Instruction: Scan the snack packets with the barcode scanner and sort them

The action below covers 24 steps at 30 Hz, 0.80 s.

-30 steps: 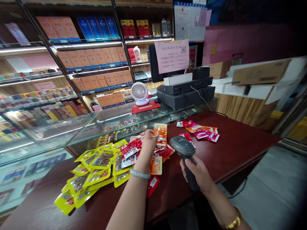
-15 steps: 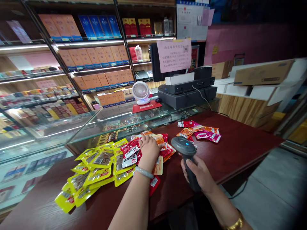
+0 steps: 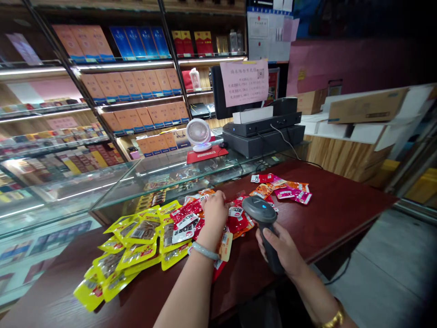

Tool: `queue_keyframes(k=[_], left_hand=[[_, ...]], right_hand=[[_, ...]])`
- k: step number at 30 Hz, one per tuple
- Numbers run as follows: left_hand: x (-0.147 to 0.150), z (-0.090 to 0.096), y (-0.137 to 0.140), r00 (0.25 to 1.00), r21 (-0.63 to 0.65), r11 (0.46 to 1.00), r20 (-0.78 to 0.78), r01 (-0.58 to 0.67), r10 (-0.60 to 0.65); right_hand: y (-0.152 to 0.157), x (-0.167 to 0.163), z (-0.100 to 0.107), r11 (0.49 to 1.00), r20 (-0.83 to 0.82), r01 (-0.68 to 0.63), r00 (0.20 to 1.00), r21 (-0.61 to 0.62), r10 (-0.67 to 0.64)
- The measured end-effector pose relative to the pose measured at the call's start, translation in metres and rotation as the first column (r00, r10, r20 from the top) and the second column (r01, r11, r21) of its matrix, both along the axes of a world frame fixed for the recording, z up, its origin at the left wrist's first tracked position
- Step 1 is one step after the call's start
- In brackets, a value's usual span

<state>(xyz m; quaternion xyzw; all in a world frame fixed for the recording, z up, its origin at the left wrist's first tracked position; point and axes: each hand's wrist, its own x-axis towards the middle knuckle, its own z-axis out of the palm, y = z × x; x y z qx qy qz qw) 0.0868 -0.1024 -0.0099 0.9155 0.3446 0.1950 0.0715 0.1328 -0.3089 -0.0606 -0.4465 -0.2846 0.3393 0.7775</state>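
Writing on the snack packets is too small for us to read. Our left hand (image 3: 214,210) rests curled on the red packets (image 3: 235,218), fingers touching one; our right hand (image 3: 282,248) is wrapped around the barcode scanner (image 3: 261,214), held upright just beside them. Yellow packets (image 3: 136,241) crowd the surface (image 3: 341,205) to the left; bare room lies rightward toward its edge.

Yellow snack packets (image 3: 129,241) lie at nine o'clock of the red packets (image 3: 235,221). The scanner (image 3: 261,216) is dark grey, the table (image 3: 341,209) dark red.
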Motion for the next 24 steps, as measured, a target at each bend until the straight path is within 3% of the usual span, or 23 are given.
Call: queue_keyframes(k=[5, 9, 19, 21, 24], left_hand=[[0.003, 0.004, -0.002, 0.981, -0.283, 0.951, 0.178, 0.123, -0.074], [0.006, 0.000, -0.003, 0.961, -0.335, 0.922, 0.253, 0.194, -0.110], [0.008, -0.009, 0.005, 0.959, -0.409, 0.884, 0.253, 0.225, -0.127], [0.011, -0.012, 0.002, 0.948, -0.472, 0.845, 0.298, 0.250, -0.114], [0.017, -0.014, -0.004, 0.883, -0.556, 0.712, 0.423, 0.429, -0.201]], right_hand=[[0.001, -0.001, 0.002, 1.000, -0.003, 0.011, 1.000, 0.013, -0.011], [0.001, -0.001, 0.001, 0.999, -0.018, 0.025, 1.000, 0.025, -0.024], [-0.001, 0.000, 0.001, 0.999, -0.040, 0.022, 0.999, 0.039, -0.021], [-0.001, 0.000, 0.001, 0.999, -0.035, 0.027, 0.999, 0.043, -0.026], [-0.001, 0.000, 0.000, 0.998, -0.029, 0.037, 0.999, 0.043, -0.036]])
